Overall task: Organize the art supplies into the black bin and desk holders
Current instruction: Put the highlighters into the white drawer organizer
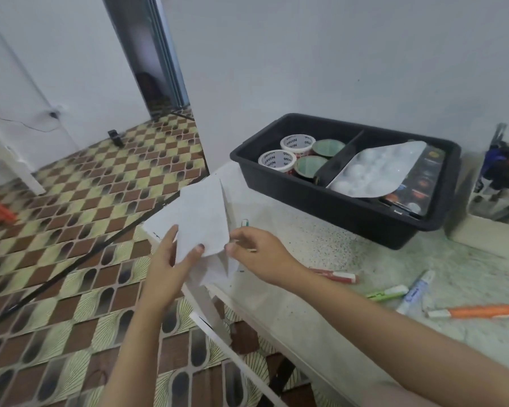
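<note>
Both hands hold white paper sheets over the table's left corner. My left hand pinches the sheets from below with its thumb on top. My right hand grips their right edge with curled fingers. The black bin stands at the back of the table, with several tape rolls in its left compartment and a white paint palette lying over a paint set in the right. A desk holder with dark tools stands at the far right.
Loose markers lie on the speckled table: a red one, a green one, a blue-white one and an orange one. A small paper clip lies near the paper. Patterned tile floor is to the left.
</note>
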Tool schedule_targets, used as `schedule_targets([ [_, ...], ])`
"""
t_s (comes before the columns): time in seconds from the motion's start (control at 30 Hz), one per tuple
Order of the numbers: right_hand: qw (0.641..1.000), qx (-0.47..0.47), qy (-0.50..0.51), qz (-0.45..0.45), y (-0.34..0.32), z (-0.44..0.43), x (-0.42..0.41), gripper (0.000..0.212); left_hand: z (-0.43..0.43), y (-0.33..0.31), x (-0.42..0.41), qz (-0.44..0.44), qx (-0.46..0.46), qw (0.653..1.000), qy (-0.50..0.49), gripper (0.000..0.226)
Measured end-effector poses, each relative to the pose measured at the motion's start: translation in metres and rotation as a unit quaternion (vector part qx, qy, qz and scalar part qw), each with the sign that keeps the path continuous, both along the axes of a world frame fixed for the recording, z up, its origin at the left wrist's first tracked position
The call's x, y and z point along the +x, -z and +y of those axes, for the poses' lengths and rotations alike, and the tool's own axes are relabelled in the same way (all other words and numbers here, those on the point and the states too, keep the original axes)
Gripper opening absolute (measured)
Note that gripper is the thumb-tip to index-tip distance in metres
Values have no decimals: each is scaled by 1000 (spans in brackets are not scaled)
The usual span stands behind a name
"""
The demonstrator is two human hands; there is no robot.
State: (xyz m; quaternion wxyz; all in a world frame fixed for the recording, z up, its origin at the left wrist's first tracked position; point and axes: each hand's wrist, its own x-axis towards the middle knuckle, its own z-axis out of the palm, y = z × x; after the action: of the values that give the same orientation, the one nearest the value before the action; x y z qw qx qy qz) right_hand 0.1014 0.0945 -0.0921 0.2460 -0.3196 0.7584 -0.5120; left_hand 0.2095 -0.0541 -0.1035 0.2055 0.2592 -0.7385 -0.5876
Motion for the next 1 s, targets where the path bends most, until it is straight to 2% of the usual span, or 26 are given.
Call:
schedule_targets([
  [0.07, 998, -20, 31, -41, -2, 1, -7, 19, 0, 3, 4, -20, -38, 998, 40, 77],
  [0.1, 997, -30, 36, -61, -4, 2, -10, 16, 1, 5, 4, -25, -71, 996, 46, 79],
  [0.23, 992, -66, 30, -107, -11, 8, -17, 17, 1, -5, -4, 6, -196, 980, -21, 54],
  [0.3, 992, -76, 44, -94, -16, 12, -21, 12, 2, -19, -10, 42, -210, 976, -46, 46],
  [0.4, 994, -83, 67, -17, -23, 21, -28, 10, 5, -46, -21, 84, -230, 967, -65, 40],
  [0.57, 986, -104, 100, 81, -45, 35, -39, 39, 4, -81, -52, 92, -254, 962, -20, 41],
  [0.7, 974, -132, 122, 138, -58, 47, -52, 49, 14, -102, -72, 101, -284, 954, 17, 41],
  [0.77, 973, -124, 112, 161, -63, 55, -58, 61, 18, -111, -80, 100, -276, 955, 42, 43],
  [0.87, 984, -110, 37, 137, -74, 70, -64, 94, 28, -130, -88, 109, -240, 958, 109, 44],
  [1.0, 986, -145, -72, 34, -91, 92, -59, 111, 49, -157, -97, 131, -207, 944, 223, 38],
])
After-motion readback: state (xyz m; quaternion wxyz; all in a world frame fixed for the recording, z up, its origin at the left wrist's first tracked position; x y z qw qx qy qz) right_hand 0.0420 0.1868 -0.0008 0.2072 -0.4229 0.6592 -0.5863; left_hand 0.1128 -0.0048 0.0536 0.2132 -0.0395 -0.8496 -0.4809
